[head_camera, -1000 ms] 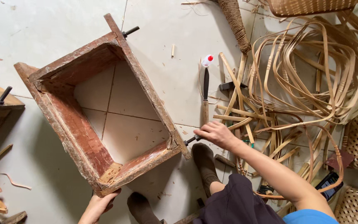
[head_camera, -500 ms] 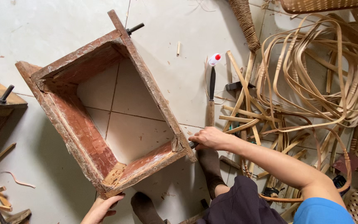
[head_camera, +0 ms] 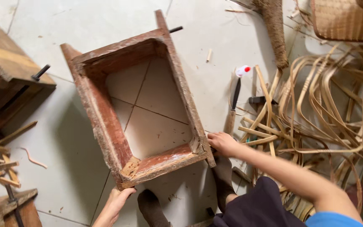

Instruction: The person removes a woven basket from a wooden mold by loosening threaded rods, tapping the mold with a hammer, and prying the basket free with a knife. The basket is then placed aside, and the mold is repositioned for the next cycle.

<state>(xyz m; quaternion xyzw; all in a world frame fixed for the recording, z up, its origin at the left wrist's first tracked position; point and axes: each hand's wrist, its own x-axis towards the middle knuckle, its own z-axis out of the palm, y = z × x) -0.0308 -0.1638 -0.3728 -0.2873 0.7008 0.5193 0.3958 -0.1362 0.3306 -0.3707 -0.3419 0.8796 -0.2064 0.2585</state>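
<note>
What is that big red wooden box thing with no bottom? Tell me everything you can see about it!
The wooden frame is a four-sided box of worn, reddish-brown planks, open through so the pale floor tiles show inside. Its edges look chipped and rough, and two boards stick out past the far corners. A dark bolt pokes from the far corner. It lies turned at a slant on the floor. The left hand touches its near corner, and the right hand touches its near right corner.

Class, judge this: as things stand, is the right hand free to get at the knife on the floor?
Probably yes. The right hand rests on the wooden frame's near corner, beside the knife, with nothing lying between them.
</note>
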